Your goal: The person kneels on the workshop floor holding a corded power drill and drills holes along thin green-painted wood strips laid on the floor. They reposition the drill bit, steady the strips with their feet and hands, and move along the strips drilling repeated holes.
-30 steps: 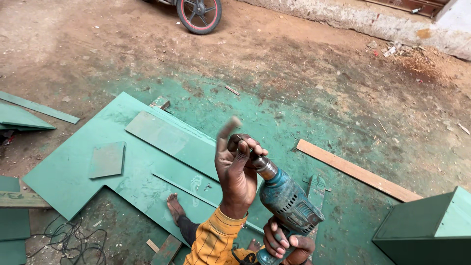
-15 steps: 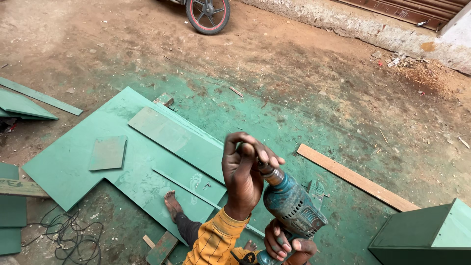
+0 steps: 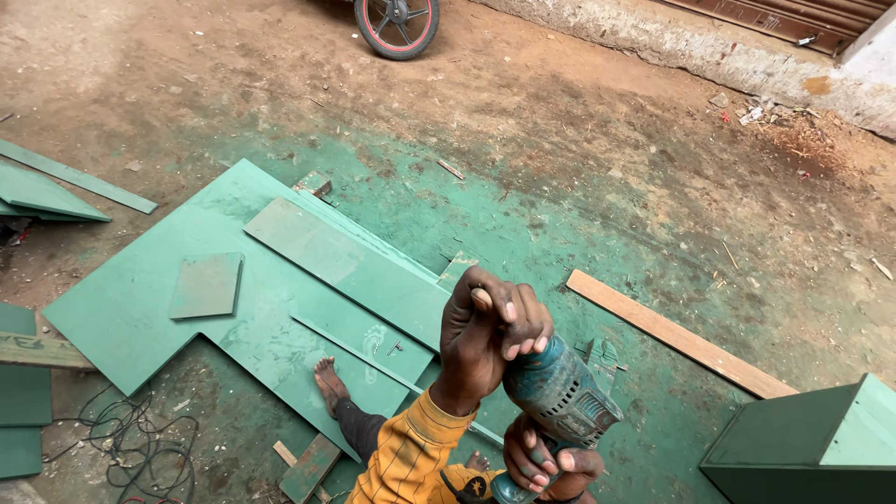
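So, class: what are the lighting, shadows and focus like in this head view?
Head view: soft, even daylight, no hard shadows or glare; ground and green boards sharp; left hand on the drill slightly soft, right hand cropped at the edge.

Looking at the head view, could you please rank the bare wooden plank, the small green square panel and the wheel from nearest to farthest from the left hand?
From the left hand gripping the drill's front:
1. Bare wooden plank, on the ground to its right.
2. Small green square panel, lying on the large green board to the left.
3. Wheel, far off at the top edge.
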